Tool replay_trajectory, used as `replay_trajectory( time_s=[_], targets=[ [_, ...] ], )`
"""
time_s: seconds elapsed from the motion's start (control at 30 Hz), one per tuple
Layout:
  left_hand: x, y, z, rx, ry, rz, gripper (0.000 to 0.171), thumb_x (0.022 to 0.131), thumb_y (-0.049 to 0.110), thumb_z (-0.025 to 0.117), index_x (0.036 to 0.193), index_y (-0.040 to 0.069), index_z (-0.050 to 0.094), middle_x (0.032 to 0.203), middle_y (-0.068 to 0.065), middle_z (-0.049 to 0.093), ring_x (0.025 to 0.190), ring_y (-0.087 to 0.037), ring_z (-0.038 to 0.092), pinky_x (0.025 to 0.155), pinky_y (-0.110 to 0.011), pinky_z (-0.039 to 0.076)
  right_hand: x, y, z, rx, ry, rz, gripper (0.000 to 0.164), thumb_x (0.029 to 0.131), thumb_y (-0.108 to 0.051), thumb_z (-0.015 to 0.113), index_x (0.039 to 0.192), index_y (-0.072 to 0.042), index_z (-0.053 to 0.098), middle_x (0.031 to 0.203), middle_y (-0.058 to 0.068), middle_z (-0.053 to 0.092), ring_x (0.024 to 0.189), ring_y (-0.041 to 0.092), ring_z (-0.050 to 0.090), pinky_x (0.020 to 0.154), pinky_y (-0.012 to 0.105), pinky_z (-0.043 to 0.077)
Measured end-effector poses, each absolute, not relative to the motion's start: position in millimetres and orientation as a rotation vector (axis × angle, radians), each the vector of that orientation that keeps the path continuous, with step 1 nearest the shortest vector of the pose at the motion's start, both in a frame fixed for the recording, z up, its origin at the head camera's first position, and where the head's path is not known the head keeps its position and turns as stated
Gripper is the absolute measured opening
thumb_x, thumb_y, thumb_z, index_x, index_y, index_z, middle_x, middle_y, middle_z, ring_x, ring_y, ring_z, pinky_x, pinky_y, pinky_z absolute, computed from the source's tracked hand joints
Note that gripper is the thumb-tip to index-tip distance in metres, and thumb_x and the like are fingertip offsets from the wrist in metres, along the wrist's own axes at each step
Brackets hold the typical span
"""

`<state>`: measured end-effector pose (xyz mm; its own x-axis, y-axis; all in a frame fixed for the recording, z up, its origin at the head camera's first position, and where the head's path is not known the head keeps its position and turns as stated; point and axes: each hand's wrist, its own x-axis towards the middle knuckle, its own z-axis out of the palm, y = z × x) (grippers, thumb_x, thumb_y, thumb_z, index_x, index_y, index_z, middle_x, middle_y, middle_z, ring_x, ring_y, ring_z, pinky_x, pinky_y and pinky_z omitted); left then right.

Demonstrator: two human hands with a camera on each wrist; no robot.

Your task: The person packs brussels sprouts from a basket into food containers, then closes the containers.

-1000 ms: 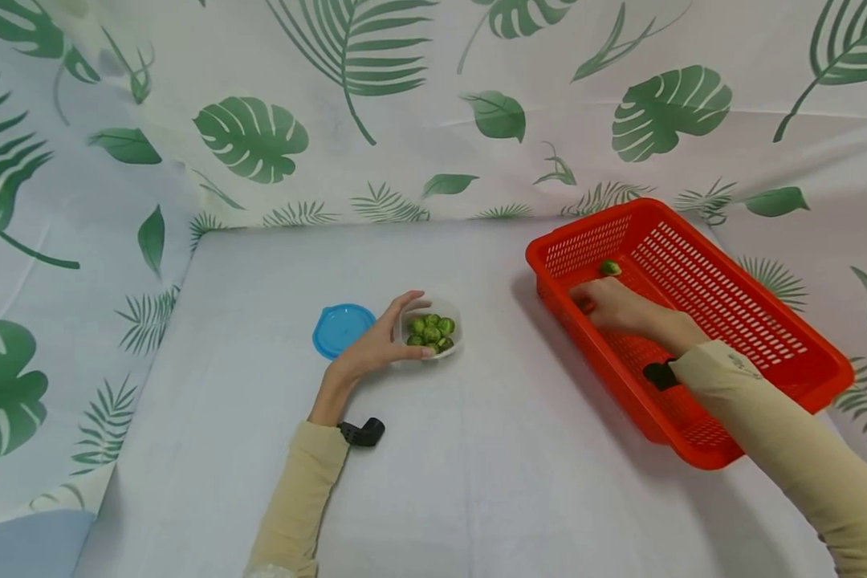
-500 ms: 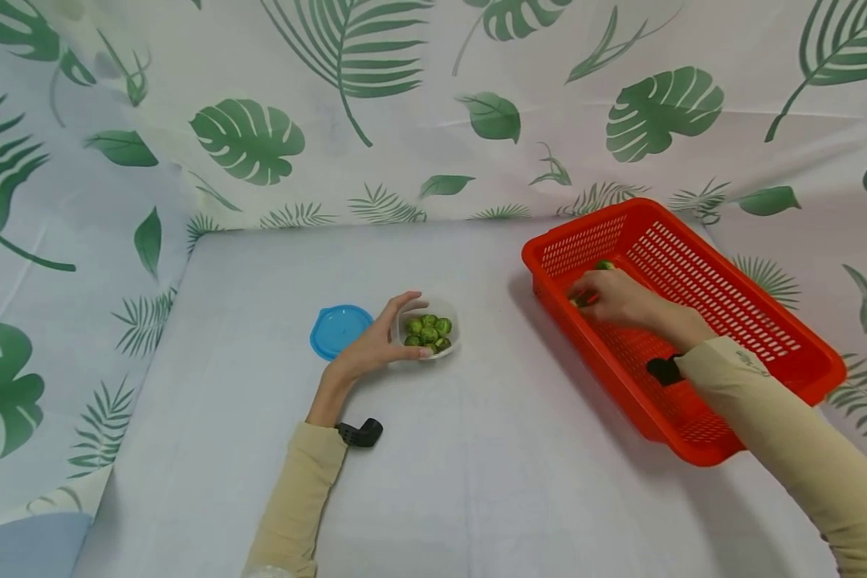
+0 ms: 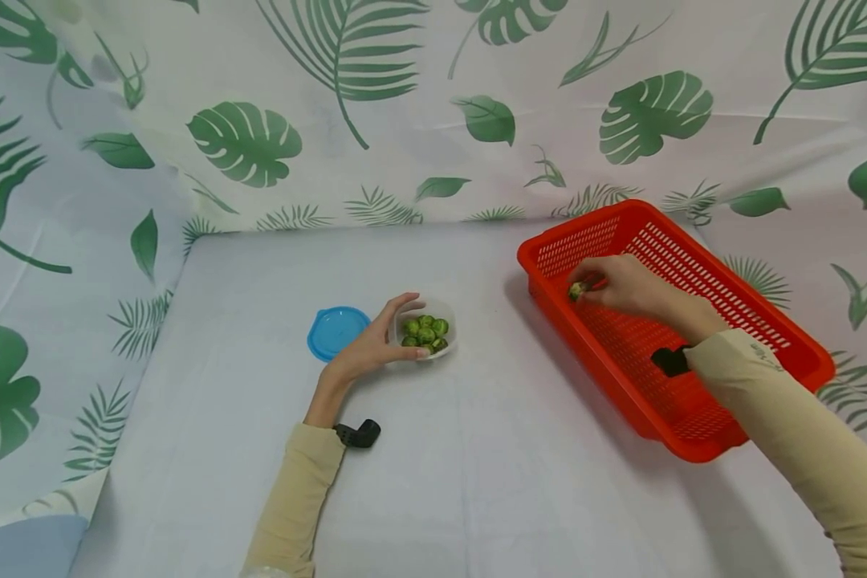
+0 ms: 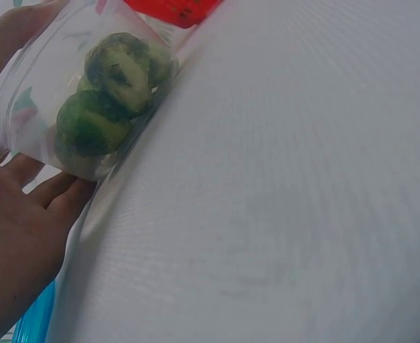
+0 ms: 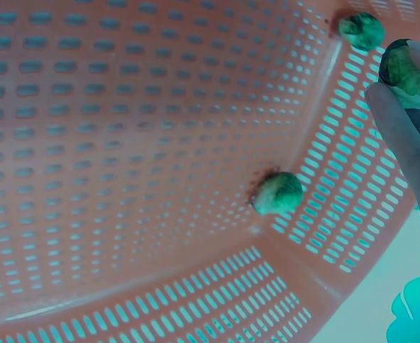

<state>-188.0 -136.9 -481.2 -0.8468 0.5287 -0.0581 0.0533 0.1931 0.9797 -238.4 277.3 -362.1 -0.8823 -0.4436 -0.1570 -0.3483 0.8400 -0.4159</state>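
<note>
My left hand [image 3: 367, 349] holds a small clear plastic container [image 3: 448, 321] on the table, thumb on the near side and fingers on the far side. Several green Brussels sprouts [image 3: 426, 331] lie in it; the left wrist view shows them through the container wall [image 4: 35, 107]. Over the far-left part of a red plastic basket [image 3: 607, 377], my right hand [image 3: 624, 291] pinches one Brussels sprout [image 3: 575, 291] between thumb and fingers. Two more sprouts, one near the corner [image 5: 278, 193] and another beyond it [image 5: 361, 31], lie in the basket in the right wrist view.
A round blue lid [image 3: 337, 332] lies on the white-covered table [image 3: 419, 490], just left of the container and close to my left hand. The basket's raised rim [image 3: 571, 341] stands between the right hand and the container. A leaf-printed cloth [image 3: 390, 136] hangs behind the table.
The right hand has risen from the basket floor with a Brussels sprout now visible in its fingers. The left hand stays on the container; the view has shifted slightly.
</note>
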Motion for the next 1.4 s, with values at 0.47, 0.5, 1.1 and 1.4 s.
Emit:
replay_trajectory(
  time_s=[0.47,0.5,1.1,1.4],
  targets=[
    [-188,-136,-480,0.551,2.079,1.705,0.096,0.089,0.019,0.081,0.164,0.02,0.02,0.165,0.002,0.034,0.16,-0.025,0.008,0.121,-0.071,0.009,-236,276,-333,-0.585,2.828,-0.572,0.026,0.092,-0.002,0.073,0.117,-0.003,0.075,0.102,0.011,0.076,0.097,0.028,0.069,0.082,0.038,0.059],
    [-188,-137,-480,0.55,2.08,1.704,0.096,0.089,0.019,0.081,0.164,0.02,0.02,0.165,0.002,0.034,0.16,-0.025,0.008,0.121,-0.071,0.01,-235,275,-332,-0.586,2.829,-0.575,0.026,0.092,-0.002,0.073,0.118,-0.003,0.075,0.103,0.011,0.076,0.097,0.028,0.069,0.081,0.035,0.058],
    [-188,-138,-479,0.539,2.104,1.685,0.096,0.09,0.02,0.08,0.164,0.023,0.02,0.164,0.005,0.035,0.16,-0.023,0.009,0.122,-0.069,0.012,-243,248,-314,-0.724,2.88,-0.635,0.036,0.092,-0.004,0.071,0.128,-0.004,0.069,0.108,0.011,0.07,0.098,0.028,0.065,0.081,0.034,0.057],
    [-190,-138,-481,0.547,2.092,1.685,0.095,0.09,0.021,0.079,0.164,0.022,0.02,0.164,0.005,0.034,0.16,-0.023,0.009,0.122,-0.07,0.011,-242,229,-310,-0.734,2.819,-0.806,0.026,0.091,-0.004,0.076,0.115,-0.004,0.066,0.108,0.011,0.072,0.104,0.028,0.069,0.082,0.012,0.05]
  ],
)
